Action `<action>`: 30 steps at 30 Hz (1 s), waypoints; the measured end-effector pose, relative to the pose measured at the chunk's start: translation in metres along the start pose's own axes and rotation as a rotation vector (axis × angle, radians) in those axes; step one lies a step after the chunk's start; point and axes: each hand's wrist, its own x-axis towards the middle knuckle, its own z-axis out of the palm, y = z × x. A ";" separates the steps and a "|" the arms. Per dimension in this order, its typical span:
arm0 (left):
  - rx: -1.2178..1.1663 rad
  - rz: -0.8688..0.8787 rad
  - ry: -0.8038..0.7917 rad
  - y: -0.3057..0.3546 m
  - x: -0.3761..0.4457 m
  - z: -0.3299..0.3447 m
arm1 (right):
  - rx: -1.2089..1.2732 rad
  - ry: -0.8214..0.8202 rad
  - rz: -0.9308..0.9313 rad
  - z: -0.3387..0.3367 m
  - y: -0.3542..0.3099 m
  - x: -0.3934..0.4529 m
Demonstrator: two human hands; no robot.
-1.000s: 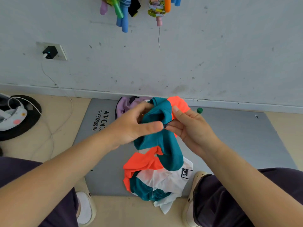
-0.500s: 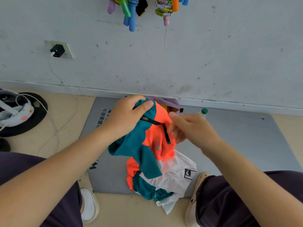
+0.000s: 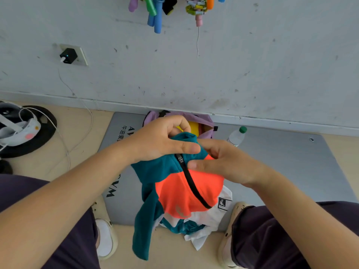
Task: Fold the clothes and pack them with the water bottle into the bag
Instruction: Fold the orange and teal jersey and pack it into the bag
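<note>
A teal and orange fleece jacket (image 3: 180, 193) with a black zip hangs in front of me, lifted off the grey mat (image 3: 281, 162). My left hand (image 3: 161, 140) grips its teal collar from the left. My right hand (image 3: 219, 162) pinches the collar from the right, thumb by the zip. A white garment (image 3: 211, 216) with a small black label lies crumpled under the jacket. A lilac bag (image 3: 202, 121) stands open by the wall, something yellow showing inside. A clear water bottle (image 3: 237, 135) with a green cap lies right of the bag.
My knees and light shoes (image 3: 105, 235) frame the mat's near edge. A black round base with a white headset (image 3: 19, 131) and a cable sits at the left. A wall socket with a black charger (image 3: 68, 55) and coloured items (image 3: 157, 10) hanging overhead are on the wall.
Both hands have shifted to the jacket's collar and lifted it, so the garment has untwisted and now hangs with its orange front and zip facing me.
</note>
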 end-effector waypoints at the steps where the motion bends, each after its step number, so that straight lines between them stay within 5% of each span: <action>1: 0.008 -0.018 -0.002 -0.003 0.000 -0.002 | -0.015 0.049 0.000 -0.003 0.000 0.000; 7: 0.106 -0.182 0.018 -0.032 0.001 -0.018 | 0.358 0.275 -0.104 -0.025 0.001 -0.006; 11: -0.024 -0.334 0.243 -0.053 0.002 -0.003 | 0.473 0.327 -0.151 -0.032 -0.001 -0.008; 14: -0.088 -0.330 0.048 -0.060 0.003 0.020 | 0.516 0.318 -0.129 -0.029 0.001 -0.007; 25: 0.109 -0.271 0.185 -0.064 0.006 0.029 | 0.478 0.281 -0.074 -0.024 0.006 -0.008; 30: -0.148 -0.168 0.467 -0.055 0.009 0.007 | 0.223 0.385 -0.001 -0.034 0.013 -0.009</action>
